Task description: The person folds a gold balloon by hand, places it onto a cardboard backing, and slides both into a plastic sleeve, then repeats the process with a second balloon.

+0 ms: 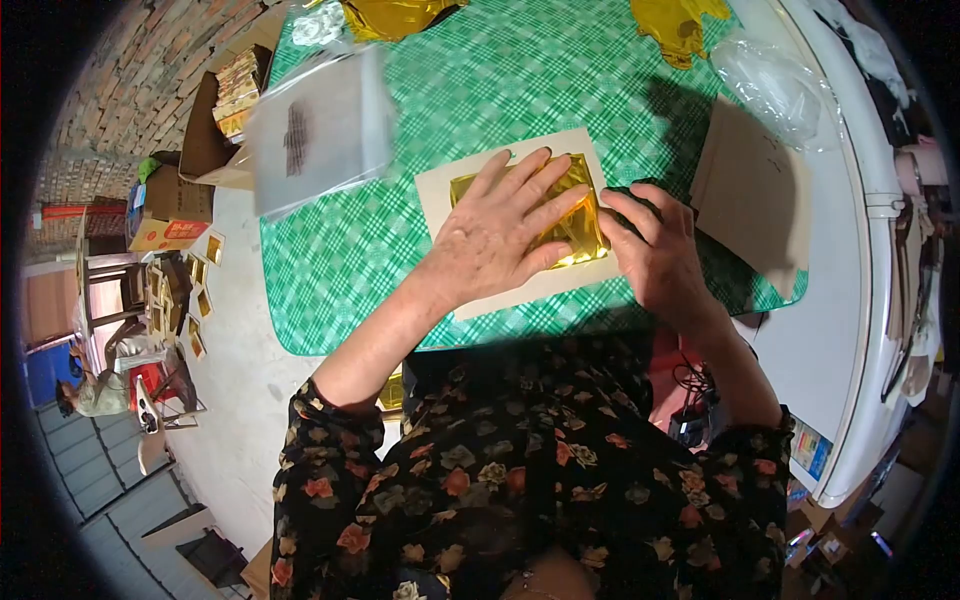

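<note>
A shiny gold foil sheet (585,222) lies on a cream paper square (437,192) near the table's front edge. My left hand (500,225) rests flat across the foil with its fingers spread, hiding much of it. At the right edge of the foil is my right hand (655,245), its fingers bent and apart, the fingertips right beside the paper's border. Nothing shows between the right fingers.
A green checked cloth covers the table (440,90). Clear plastic sheets (325,130) lie at left, cream papers (750,200) and a clear plastic bag (775,90) at right. Gold foil pieces (680,30) sit at the back. A person (100,390) sits far left.
</note>
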A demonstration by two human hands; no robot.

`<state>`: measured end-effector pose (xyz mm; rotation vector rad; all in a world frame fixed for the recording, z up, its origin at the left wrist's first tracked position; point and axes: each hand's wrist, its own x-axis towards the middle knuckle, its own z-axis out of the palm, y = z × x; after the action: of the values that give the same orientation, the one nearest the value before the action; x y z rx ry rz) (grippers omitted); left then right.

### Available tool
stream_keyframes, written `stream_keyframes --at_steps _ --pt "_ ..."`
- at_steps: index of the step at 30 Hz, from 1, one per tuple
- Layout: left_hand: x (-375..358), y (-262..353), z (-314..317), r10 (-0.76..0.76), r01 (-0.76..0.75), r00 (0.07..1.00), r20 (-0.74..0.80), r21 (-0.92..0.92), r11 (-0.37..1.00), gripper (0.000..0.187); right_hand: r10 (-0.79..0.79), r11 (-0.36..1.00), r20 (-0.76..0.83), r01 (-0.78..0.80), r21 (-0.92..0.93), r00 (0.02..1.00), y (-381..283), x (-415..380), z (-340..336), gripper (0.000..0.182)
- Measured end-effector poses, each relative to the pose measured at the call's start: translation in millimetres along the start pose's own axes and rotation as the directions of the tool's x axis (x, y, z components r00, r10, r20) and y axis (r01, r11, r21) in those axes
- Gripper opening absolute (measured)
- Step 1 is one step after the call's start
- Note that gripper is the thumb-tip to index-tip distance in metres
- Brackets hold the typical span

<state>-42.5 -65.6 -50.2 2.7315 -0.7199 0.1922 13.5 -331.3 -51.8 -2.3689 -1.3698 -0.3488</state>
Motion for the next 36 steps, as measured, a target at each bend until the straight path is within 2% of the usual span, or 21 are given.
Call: stream_keyframes --at_steps 6,11,23,29,36 --pt "1.0 -0.1 -1.6 -0.021 0.022 0.999 0.035 -0.041 0.999 0.072 0.018 0.999 0.083 -0.022 0.046 0.996 -3.3 1.7 -6.6 0.042" --pt "0.1 -1.2 -0.1 -0.025 0.026 0.999 0.04 -0.037 0.999 0.069 0.006 0.998 0.098 -0.013 0.069 0.995 -0.6 3.7 -8.4 0.036" --pt "2.2 0.3 -1.9 -0.027 0.027 0.998 0.053 -0.002 1.0 0.063 -0.097 0.979 0.178 0.062 0.193 0.979 12.2 13.0 -11.5 0.038" --pt "3.4 0.7 -1.5 -0.032 0.031 0.998 0.056 0.011 0.999 0.061 -0.119 0.968 0.227 0.062 0.241 0.967 13.3 12.7 -16.2 0.027" --pt "2.8 0.6 0.8 -0.026 0.026 0.999 0.026 0.008 1.0 0.061 -0.033 0.918 0.173 -0.039 0.395 0.984 20.9 1.6 -8.3 0.018"
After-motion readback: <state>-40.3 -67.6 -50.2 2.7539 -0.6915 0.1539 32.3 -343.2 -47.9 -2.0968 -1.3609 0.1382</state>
